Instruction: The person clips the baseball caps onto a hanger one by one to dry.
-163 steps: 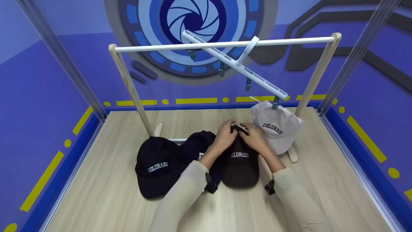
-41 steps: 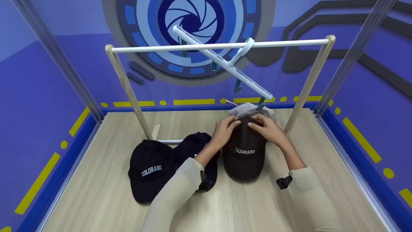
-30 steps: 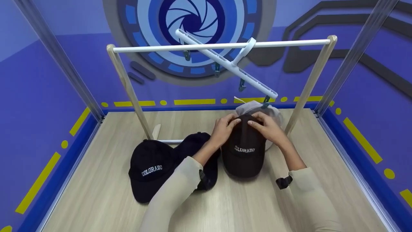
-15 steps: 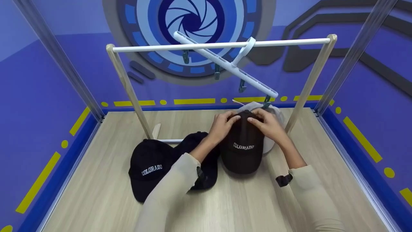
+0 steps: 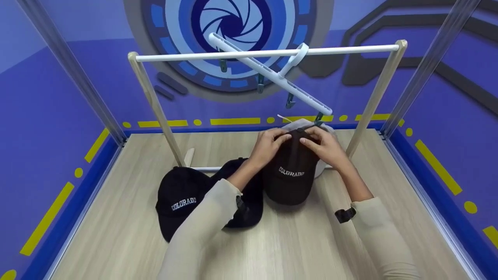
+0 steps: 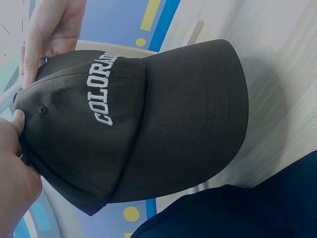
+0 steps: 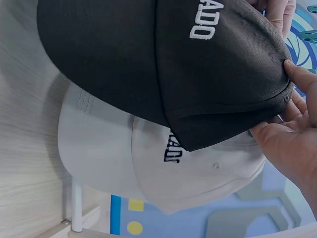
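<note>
- Surrounding the work area, blue-purple walls (image 5: 46, 97) carry yellow dashes and dots, with a round shutter pattern at the back.
- Below them lies a pale wood-grain desk (image 5: 291, 249).
- On the desk stands a rack (image 5: 175, 57) with wooden legs and a white top bar.
- Two beige sleeves (image 5: 194, 229) reach in from the near edge.
- A white hanger (image 5: 272, 75) is hooked over the top bar, slanting down toward the near right.
- A dark brown cap (image 5: 290, 182) is held off the desk below the hanger, brim toward the person, its shadow beneath.
- Two navy caps lie side by side on the left: the outer navy cap (image 5: 179, 190) in full crown view, the inner navy cap (image 5: 253, 198) partly hidden by a sleeve.
- Behind the brown one, a white cap (image 7: 208, 181) hangs from the hanger's near end; contact between the two is unclear.
- Both hands grip the brown crown's top: left hand (image 5: 266, 147) and right hand (image 5: 327, 147), thumbs in front, fingers behind.
- Four dark green clips (image 5: 260, 83) line the hanger.
- White "COLORADO" lettering (image 5: 291, 172) crosses the brown front.
</note>
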A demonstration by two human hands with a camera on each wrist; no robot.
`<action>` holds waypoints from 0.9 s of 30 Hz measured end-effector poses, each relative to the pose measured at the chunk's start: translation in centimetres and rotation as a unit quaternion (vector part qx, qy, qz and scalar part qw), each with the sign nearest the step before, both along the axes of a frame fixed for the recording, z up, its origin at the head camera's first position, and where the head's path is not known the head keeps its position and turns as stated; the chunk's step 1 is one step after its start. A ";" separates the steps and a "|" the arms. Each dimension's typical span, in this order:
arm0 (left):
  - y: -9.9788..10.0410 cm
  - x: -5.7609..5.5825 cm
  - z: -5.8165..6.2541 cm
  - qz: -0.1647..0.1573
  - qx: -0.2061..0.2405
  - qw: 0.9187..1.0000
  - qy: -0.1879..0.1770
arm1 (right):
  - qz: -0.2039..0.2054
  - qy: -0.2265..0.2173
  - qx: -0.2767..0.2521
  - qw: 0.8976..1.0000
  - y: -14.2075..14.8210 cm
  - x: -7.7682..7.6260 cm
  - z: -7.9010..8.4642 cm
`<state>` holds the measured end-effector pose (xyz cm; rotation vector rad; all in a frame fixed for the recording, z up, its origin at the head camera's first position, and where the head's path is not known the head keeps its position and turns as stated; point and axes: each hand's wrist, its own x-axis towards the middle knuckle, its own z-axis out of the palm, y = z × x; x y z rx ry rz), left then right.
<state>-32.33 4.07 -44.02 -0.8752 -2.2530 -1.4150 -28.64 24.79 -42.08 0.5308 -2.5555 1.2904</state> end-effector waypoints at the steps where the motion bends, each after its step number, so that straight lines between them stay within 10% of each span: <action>1: 0.0 -0.1 0.2 0.001 -0.003 1.000 0.004 | 0.002 -0.003 -0.004 1.000 -0.2 0.3 0.5; 7: 0.0 -0.2 1.5 0.001 -0.032 0.999 0.009 | -0.002 -0.015 -0.018 1.000 -1.2 1.8 2.8; 27: -0.4 -0.5 3.3 -0.015 -0.072 0.997 0.006 | -0.068 0.024 -0.024 0.997 -0.8 -0.6 1.4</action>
